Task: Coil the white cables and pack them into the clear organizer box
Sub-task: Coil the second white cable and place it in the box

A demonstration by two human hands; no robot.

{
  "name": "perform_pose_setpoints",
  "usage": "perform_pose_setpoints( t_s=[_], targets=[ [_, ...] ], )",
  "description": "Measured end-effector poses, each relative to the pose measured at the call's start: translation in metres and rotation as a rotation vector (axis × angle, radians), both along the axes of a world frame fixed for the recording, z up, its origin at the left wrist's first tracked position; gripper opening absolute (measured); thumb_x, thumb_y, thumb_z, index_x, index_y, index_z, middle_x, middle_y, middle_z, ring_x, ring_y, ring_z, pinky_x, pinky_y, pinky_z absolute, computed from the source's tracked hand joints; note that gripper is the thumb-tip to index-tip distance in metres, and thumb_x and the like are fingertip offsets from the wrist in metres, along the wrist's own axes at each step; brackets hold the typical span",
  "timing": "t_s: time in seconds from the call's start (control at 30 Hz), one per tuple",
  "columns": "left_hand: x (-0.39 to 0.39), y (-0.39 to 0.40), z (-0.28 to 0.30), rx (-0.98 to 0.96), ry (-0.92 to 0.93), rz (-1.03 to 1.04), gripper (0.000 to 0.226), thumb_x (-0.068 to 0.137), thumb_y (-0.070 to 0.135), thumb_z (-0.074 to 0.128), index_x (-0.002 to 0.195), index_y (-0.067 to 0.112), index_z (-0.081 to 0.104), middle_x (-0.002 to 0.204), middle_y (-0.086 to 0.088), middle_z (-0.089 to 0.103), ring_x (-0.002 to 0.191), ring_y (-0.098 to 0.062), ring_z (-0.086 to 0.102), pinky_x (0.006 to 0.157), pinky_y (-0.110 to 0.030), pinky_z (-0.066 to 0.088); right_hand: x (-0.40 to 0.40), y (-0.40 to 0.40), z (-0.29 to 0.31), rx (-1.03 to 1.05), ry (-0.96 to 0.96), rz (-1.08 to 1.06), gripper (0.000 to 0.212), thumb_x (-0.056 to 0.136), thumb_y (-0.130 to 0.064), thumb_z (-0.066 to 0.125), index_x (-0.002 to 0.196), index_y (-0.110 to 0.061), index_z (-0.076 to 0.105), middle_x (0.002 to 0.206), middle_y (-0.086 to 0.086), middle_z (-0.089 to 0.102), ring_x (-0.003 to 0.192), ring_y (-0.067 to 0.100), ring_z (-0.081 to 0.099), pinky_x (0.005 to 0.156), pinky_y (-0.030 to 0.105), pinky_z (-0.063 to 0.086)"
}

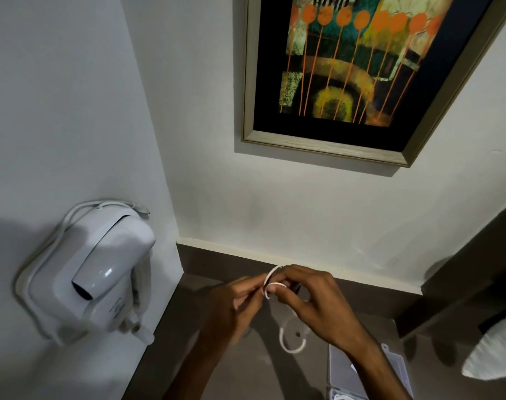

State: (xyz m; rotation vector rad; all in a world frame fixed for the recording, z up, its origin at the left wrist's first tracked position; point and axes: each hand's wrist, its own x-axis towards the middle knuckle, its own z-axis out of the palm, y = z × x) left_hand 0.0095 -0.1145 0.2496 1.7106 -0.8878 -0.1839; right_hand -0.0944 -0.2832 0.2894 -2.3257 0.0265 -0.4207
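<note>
White thin cable (270, 280) is pinched in small loops between left hand (240, 301) and right hand (312, 301). Its tail hangs toward the brown surface (246, 368), beside a clear plastic organizer box (339, 368).

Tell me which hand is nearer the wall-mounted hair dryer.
Left. The left hand is between the hair dryer and the right hand, which is farther off; both pinch the white cable.

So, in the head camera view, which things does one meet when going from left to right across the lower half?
hair dryer on the wall → left hand → white cable → right hand → clear organizer box → white object at the right edge
</note>
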Motion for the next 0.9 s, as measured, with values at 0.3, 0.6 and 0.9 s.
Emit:
perform_pose_setpoints(
  t_s=[0.3,0.6,0.9],
  targets=[
    [-0.004,-0.003,0.0,-0.027,0.263,-0.045,0.025,0.097,0.046,0.053,0.107,0.041,0.075,0.086,0.011,0.081,0.085,-0.004,0.077,0.071,-0.009,0.056,0.007,-0.001,-0.003,0.069,-0.062,-0.066,0.009,0.102,-0.025,0.07,0.099,-0.033,0.07,0.09,-0.014,0.074,0.085,0.013,0.071,0.074,0.013,0.051],
    [-0.006,0.005,0.006,-0.002,0.374,-0.19,0.019,0.098,0.024,0.06,0.105,0.026,0.077,0.088,0.002,0.082,0.086,-0.009,0.077,0.073,-0.006,0.052,0.019,-0.019,-0.021,-0.209,-0.097,-0.118,0.013,0.103,-0.015,0.067,0.102,-0.027,0.071,0.1,-0.013,0.072,0.094,0.008,0.063,0.085,0.03,0.051],
    [0.002,0.0,-0.005,-0.438,0.682,-0.077,0.043,0.087,0.0,0.065,0.127,0.016,0.07,0.123,-0.014,0.076,0.119,-0.025,0.071,0.087,-0.025,0.062,0.01,0.037,-0.096,0.234,0.143,-0.085,0.018,0.102,-0.004,0.066,0.107,-0.017,0.078,0.106,-0.007,0.079,0.099,0.003,0.072,0.084,0.013,0.055]
  ],
)
